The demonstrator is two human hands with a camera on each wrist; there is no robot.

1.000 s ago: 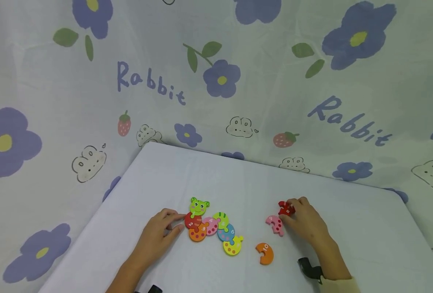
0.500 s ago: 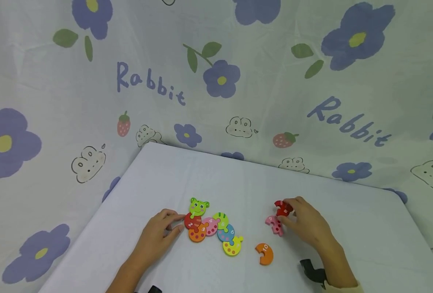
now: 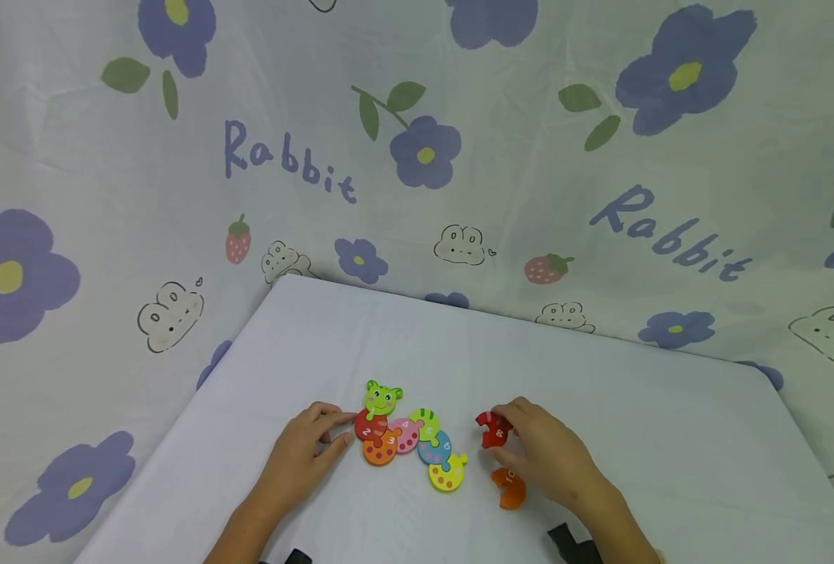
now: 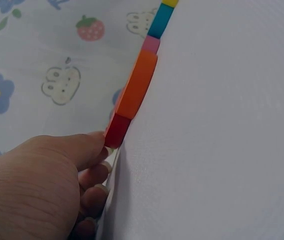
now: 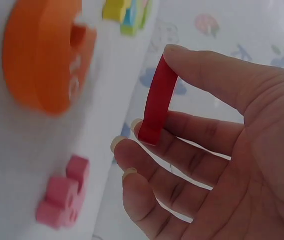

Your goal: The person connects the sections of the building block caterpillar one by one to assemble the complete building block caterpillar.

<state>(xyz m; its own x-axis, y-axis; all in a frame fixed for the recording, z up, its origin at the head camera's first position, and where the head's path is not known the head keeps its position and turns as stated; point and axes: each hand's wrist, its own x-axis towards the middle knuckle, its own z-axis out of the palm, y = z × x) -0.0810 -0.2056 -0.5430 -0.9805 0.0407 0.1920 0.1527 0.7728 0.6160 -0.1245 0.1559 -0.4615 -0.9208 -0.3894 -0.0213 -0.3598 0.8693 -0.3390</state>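
My right hand (image 3: 554, 450) pinches the red puzzle piece (image 3: 496, 431) numbered 8 between thumb and fingers. In the right wrist view this red piece (image 5: 157, 105) stands on edge above the table. Below it lies the orange piece (image 3: 513, 495) numbered 10, partly overlapped by my thumb. The pink piece (image 5: 64, 195) shows on the table in the right wrist view; my right hand hides it from the head camera. My left hand (image 3: 300, 458) rests with thumb and forefinger tips at the edge of the red piece (image 3: 367, 427) numbered 2, below the green smiling head piece (image 3: 383, 399).
From the head piece a joined row runs right: orange 3 (image 3: 380, 450), pink 4 (image 3: 406, 437), green 5 (image 3: 427, 424), blue 6 (image 3: 434, 450) and yellow 7 (image 3: 446, 476), its knob pointing right. The white table (image 3: 388, 337) meets a patterned cloth (image 3: 304, 211) behind.
My right hand has carried the red 8 piece left and nearer to me, toward the joined row. It now covers the pink piece in the head view. My left hand has stayed put.
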